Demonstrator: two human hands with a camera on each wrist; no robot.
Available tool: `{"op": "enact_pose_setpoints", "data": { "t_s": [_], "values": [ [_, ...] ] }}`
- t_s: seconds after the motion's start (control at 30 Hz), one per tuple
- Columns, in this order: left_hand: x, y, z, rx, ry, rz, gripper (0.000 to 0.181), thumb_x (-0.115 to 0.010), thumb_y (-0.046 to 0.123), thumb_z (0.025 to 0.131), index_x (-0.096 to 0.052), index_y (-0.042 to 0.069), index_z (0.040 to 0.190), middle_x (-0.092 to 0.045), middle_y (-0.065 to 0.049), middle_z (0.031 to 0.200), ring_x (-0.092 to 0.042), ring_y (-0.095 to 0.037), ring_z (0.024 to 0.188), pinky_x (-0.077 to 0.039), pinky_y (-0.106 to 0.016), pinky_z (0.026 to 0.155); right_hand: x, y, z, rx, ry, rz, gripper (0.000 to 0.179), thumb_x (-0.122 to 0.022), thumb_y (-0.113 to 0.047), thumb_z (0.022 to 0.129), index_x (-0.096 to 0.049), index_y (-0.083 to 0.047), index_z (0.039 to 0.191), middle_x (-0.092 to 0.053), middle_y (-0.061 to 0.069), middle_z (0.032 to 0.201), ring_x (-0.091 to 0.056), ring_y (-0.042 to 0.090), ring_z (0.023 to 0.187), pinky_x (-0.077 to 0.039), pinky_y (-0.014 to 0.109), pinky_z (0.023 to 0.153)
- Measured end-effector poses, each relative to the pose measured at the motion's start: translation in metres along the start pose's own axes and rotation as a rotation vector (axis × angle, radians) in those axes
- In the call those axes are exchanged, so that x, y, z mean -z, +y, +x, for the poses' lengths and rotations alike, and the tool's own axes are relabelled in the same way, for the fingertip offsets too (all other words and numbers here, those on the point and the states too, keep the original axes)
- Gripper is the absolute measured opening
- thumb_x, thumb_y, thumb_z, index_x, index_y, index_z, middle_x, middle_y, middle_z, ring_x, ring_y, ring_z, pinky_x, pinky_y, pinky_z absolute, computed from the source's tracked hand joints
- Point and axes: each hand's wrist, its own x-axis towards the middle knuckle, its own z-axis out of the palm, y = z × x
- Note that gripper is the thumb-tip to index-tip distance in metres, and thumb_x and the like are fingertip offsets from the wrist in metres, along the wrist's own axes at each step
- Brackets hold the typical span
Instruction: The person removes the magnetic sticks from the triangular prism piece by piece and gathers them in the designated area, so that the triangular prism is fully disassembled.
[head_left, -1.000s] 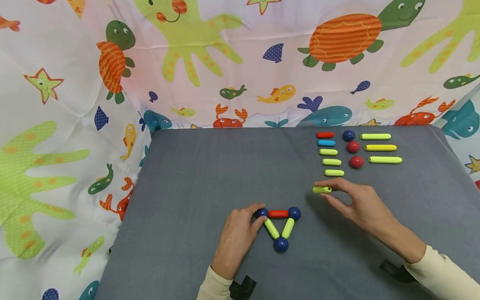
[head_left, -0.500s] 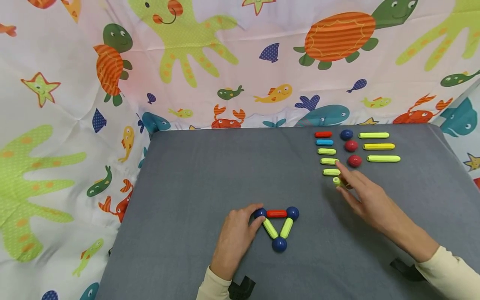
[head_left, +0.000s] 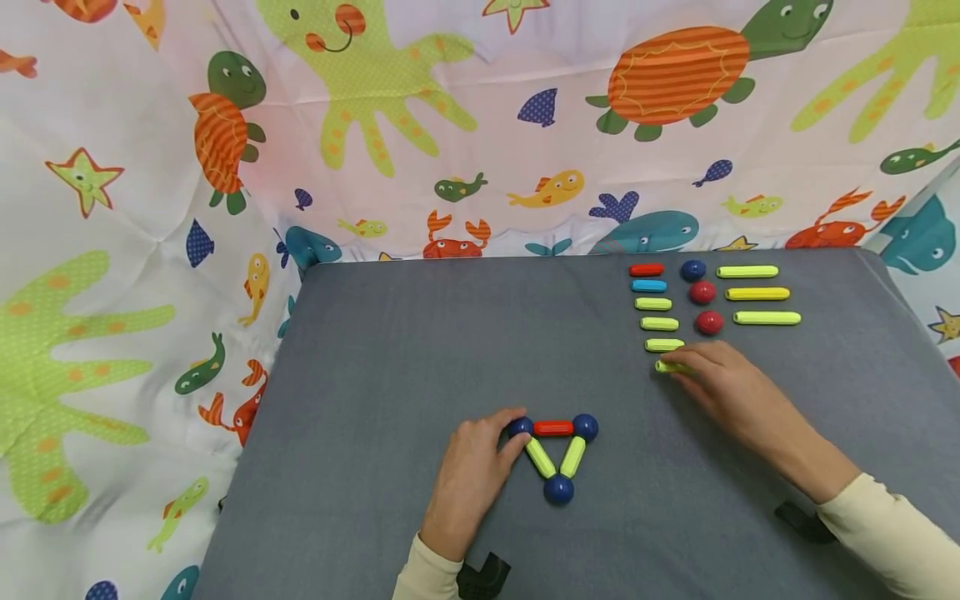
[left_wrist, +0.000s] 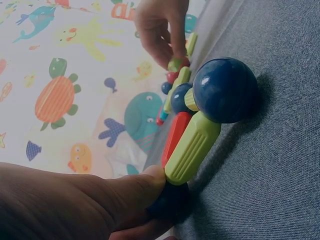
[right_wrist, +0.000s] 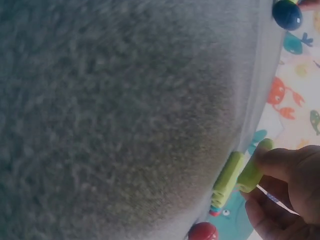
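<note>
My left hand (head_left: 468, 483) pinches a blue ball (head_left: 521, 427) at one corner of a flat triangle on the grey cloth. That triangle has a red rod (head_left: 553, 428) at the back, two light-green rods (head_left: 572, 457) at the sides, and blue balls at its other corners, the nearest one (head_left: 558, 489) pointing toward me. Farther right, my right hand (head_left: 738, 400) holds a short light-green rod (head_left: 666, 367) between thumb and fingers, just in front of a column of short rods. In the right wrist view the held rod (right_wrist: 254, 170) lies beside another green rod (right_wrist: 228, 177).
The column runs back from a green rod (head_left: 663, 345) to a blue rod (head_left: 648, 286) and a red rod (head_left: 647, 270). Right of it are two red balls (head_left: 708, 322), a blue ball (head_left: 693, 270) and long rods (head_left: 767, 318). A sea-animal printed curtain (head_left: 420, 183) borders the table.
My right hand has carried the short green rod rightward to the near end of the column, turning it on the way. My left hand stays on the triangle's corner ball.
</note>
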Motion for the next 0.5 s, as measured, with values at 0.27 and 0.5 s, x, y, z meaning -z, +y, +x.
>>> {"op": "enact_pose_setpoints", "data": {
  "t_s": [0.27,0.5],
  "values": [
    [0.000,0.001,0.001,-0.001,-0.008,-0.001,0.033,-0.080,0.022,0.097,-0.077,0.013,0.128,-0.079,-0.013,0.109,-0.051,-0.006,0.057,-0.038,-0.025,0.046,-0.012,0.007,0.003,-0.004,-0.046,-0.011,0.042,-0.093,0.003,0.076,-0.078,-0.006,0.114,-0.075,0.008,0.107,-0.070,0.024,0.098,-0.060,0.049,0.086],
    [0.000,0.001,0.001,0.004,0.001,0.008,0.032,-0.080,0.022,0.097,-0.078,0.013,0.128,-0.079,-0.013,0.110,-0.053,-0.006,0.060,-0.040,-0.024,0.048,-0.012,0.011,0.004,0.007,-0.050,-0.034,0.043,-0.093,0.003,0.074,-0.078,-0.005,0.113,-0.075,0.009,0.105,-0.071,0.025,0.092,-0.062,0.050,0.080]
  ]
}}
